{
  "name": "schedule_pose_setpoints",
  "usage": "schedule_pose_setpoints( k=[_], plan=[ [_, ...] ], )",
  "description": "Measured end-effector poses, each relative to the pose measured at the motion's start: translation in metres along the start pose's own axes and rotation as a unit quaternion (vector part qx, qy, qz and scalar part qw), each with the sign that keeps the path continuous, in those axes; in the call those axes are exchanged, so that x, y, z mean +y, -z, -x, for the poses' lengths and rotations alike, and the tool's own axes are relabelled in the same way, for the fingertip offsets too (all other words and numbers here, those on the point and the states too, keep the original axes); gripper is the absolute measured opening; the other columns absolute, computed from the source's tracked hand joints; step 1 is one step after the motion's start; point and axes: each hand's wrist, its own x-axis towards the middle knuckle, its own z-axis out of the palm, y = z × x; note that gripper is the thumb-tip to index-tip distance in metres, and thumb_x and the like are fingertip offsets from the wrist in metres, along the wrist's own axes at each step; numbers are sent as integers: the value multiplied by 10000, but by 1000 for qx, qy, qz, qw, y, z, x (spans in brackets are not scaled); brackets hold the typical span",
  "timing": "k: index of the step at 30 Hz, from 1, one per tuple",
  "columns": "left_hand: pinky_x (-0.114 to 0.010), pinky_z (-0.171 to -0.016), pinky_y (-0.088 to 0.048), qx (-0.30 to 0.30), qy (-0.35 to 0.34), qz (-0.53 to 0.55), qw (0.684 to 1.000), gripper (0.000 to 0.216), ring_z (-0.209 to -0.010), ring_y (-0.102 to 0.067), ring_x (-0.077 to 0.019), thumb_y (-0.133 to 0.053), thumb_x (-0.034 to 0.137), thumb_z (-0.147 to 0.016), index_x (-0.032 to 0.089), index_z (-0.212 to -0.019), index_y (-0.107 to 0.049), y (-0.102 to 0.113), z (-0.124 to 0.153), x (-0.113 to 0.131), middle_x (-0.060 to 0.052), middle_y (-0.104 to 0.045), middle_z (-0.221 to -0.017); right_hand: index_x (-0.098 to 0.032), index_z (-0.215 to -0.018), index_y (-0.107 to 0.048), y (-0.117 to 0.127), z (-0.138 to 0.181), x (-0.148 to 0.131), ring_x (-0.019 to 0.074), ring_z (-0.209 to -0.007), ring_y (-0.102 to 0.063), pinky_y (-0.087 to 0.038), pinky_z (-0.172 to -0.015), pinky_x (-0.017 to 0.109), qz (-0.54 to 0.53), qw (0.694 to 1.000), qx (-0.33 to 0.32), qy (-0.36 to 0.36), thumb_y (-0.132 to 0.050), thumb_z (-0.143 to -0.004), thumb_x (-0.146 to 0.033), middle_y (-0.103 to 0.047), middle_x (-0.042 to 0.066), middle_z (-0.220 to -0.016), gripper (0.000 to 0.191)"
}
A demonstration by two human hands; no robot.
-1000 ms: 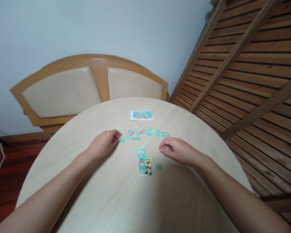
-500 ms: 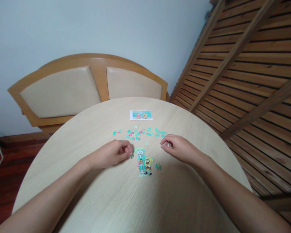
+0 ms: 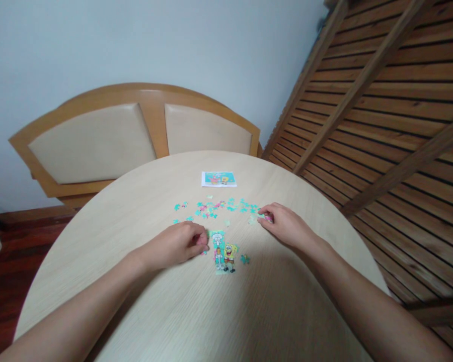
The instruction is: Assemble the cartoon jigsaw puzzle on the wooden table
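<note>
A partly joined jigsaw puzzle (image 3: 219,251), showing a pale cartoon figure beside a yellow square one, lies on the round table. Against its left edge, my left hand (image 3: 186,240) is closed on a small puzzle piece (image 3: 204,253), mostly covered by the fingers. My right hand (image 3: 285,221) hovers at the right end of the loose pieces, thumb and fingertips apart, with a pinkish piece (image 3: 268,218) showing between them. A loose teal-and-yellow piece (image 3: 245,259) lies just right of the joined part.
Scattered loose puzzle pieces (image 3: 207,208) spread across the table (image 3: 166,311) beyond the joined part. Behind them lies a printed picture card (image 3: 219,179). A padded chair back (image 3: 94,143) stands past the far edge, and a slatted wooden panel (image 3: 381,125) leans at right.
My right hand has shifted slightly right, uncovering pale and pink pieces near its fingertips. My left hand has moved a little toward the joined puzzle, and its piece is now more hidden.
</note>
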Motion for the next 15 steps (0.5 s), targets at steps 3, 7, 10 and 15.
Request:
schedule_pose_setpoints(
  k=[3,7,10,15],
  plan=[
    [-268,-621,-378,7,20,-31,999,195,-655,-535,-146,-553,287,-924,183,-774,-622,0,0,4,-5,-629,-719,-174,-1075,-730,0,-1,1,237,-948,-675,-500,-860,345,-7,1000,-1,0,-618,-932,-303,-723,98,-1050,223],
    [-276,-611,-358,23,62,-76,995,186,-656,-547,-155,-561,311,-927,196,-809,-647,0,-1,8,-12,-656,-755,-175,-1048,-738,-1,-2,3,232,-961,-682,-496,-864,334,-13,1000,6,0,-602,-937,-242,-736,97,-1057,188],
    [-280,-606,-357,26,72,-101,992,202,-659,-558,-166,-554,325,-938,202,-818,-660,-1,-1,10,-23,-669,-771,-181,-1029,-743,-2,-3,5,226,-944,-688,-498,-844,329,-18,1000,10,0,-578,-937,-202,-744,91,-1057,190],
    [-283,-605,-379,41,68,-114,990,191,-670,-575,-180,-556,321,-936,211,-809,-648,-2,-1,10,-31,-685,-797,-185,-1019,-742,-3,-5,8,213,-886,-694,-500,-774,310,-42,999,17,-8,-566,-922,-181,-760,85,-1022,201]
  ],
)
